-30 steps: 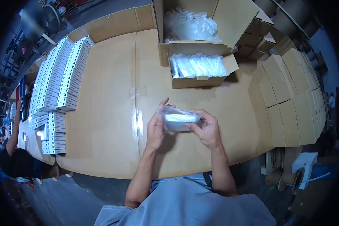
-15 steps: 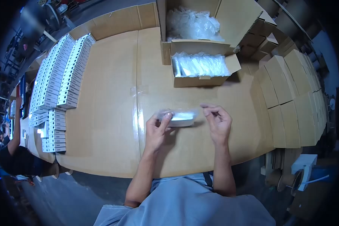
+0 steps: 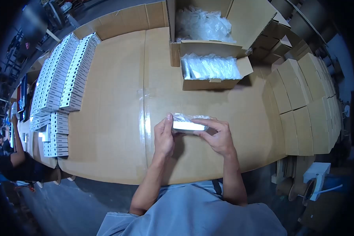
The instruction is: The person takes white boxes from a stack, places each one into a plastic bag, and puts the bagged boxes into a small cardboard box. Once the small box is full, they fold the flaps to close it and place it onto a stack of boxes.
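A small white box with clear plastic wrap around it is held above the cardboard tabletop. My left hand grips its left end, thumb up along the edge. At the right end my right hand pinches the box, with fingers over the plastic on top and the thumb beneath. Beyond the hands stands an open carton filled with a row of plastic-wrapped packs.
Stacks of small white boxes line the left side. Behind the carton, a larger box holds crumpled clear plastic bags. Closed brown cartons are piled at right. Another person's arm shows at far left.
My right hand has moved left from beside the box onto its right end. The plastic now lies over the box, and the box has turned to show its bright white side.
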Available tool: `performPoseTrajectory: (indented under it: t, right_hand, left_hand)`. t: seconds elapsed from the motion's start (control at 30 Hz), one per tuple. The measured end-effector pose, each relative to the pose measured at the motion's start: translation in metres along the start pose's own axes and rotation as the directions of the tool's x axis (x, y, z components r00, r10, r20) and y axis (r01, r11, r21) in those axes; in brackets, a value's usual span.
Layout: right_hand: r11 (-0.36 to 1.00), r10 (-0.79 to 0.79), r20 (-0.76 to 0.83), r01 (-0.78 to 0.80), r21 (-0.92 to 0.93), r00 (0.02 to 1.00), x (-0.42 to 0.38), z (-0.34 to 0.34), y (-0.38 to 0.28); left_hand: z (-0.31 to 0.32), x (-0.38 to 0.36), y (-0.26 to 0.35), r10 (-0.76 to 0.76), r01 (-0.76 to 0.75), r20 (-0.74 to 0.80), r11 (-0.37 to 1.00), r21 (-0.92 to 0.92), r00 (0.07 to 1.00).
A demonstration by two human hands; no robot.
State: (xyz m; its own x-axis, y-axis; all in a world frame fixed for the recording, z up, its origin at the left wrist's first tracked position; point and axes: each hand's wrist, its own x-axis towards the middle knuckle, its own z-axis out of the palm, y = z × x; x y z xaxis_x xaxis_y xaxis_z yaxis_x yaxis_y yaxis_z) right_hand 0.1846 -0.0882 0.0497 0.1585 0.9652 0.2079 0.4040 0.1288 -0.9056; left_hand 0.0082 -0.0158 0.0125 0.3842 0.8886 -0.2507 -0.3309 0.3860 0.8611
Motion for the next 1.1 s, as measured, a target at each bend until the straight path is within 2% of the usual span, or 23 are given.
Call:
performPoseTrajectory:
  t: [0.17,0.27,0.37,0.47,0.5,0.57,0.6,0.63,0.67,0.7,0.73,0.77,0.8,0.9,1.03,1.1]
  right_hand:
    - [0.996,0.085,0.037,-0.084,-0.044,0.996,0.001,-0.004,-0.006]
    - [0.996,0.052,0.005,-0.052,-0.068,0.999,0.000,-0.007,-0.003]
    - [0.983,-0.072,0.019,0.074,-0.167,0.997,0.000,-0.010,0.005]
    - [0.931,-0.171,-0.002,0.161,-0.328,0.985,0.005,-0.014,-0.010]
    - [0.958,-0.112,0.037,0.118,-0.263,0.993,0.007,-0.016,-0.015]
    - [0.991,-0.002,0.131,0.019,-0.131,0.991,0.010,-0.020,-0.022]
    - [0.986,-0.052,0.067,0.062,-0.153,0.996,0.013,-0.021,-0.020]
    - [0.979,-0.105,0.003,0.104,-0.177,0.994,0.017,-0.024,-0.016]
    - [0.968,-0.160,-0.058,0.145,-0.204,0.985,0.023,-0.026,-0.013]
    - [0.951,-0.201,-0.205,0.140,-0.277,0.958,0.031,-0.028,-0.013]
    - [0.977,-0.198,-0.330,0.158,-0.144,0.923,0.042,-0.028,-0.009]
    - [0.982,-0.175,-0.449,0.190,-0.011,0.876,0.055,-0.024,-0.003]
    - [0.965,-0.130,-0.558,0.235,0.120,0.820,0.067,-0.020,0.000]
    - [0.943,-0.202,-0.626,0.323,0.084,0.753,0.095,-0.002,-0.005]
    - [0.925,-0.375,-0.577,0.254,-0.281,0.726,0.113,0.016,0.004]
    - [0.903,-0.404,-0.533,0.230,-0.364,0.744,0.116,0.020,0.010]
  left_hand:
    - [0.000,-0.001,0.009,-0.001,-0.002,0.049,0.998,0.057,0.999]
    - [0.006,-0.005,0.023,0.054,-0.051,0.092,0.998,-0.034,0.994]
    - [0.005,-0.009,0.024,0.250,-0.310,0.244,0.915,0.257,0.937]
    - [-0.011,-0.002,0.020,0.063,-0.184,0.348,0.927,0.328,0.936]
    - [-0.013,-0.002,0.020,0.024,-0.174,0.339,0.891,0.419,0.940]
    - [-0.010,0.001,0.021,-0.028,-0.078,0.290,0.935,0.347,0.957]
    - [-0.009,0.002,0.023,-0.055,-0.031,0.266,0.951,0.308,0.962]
    - [-0.017,0.007,0.022,-0.100,0.011,0.241,0.938,0.347,0.965]
    - [-0.018,0.010,0.023,0.002,-0.072,0.203,0.939,0.336,0.979]
    - [-0.018,0.013,0.024,0.106,-0.155,0.163,0.932,0.327,0.981]
    - [-0.018,0.015,0.025,0.208,-0.236,0.121,0.917,0.321,0.971]
    - [-0.023,0.016,0.033,0.157,-0.190,0.122,0.920,0.343,0.980]
    - [-0.029,0.020,0.035,0.206,-0.234,0.111,0.881,0.411,0.972]
    - [-0.039,0.025,0.036,0.205,-0.227,0.099,0.895,0.384,0.974]
    - [-0.045,0.026,0.038,0.200,-0.219,0.091,0.904,0.366,0.976]
    - [-0.051,0.026,0.037,0.213,-0.227,0.077,0.899,0.375,0.974]
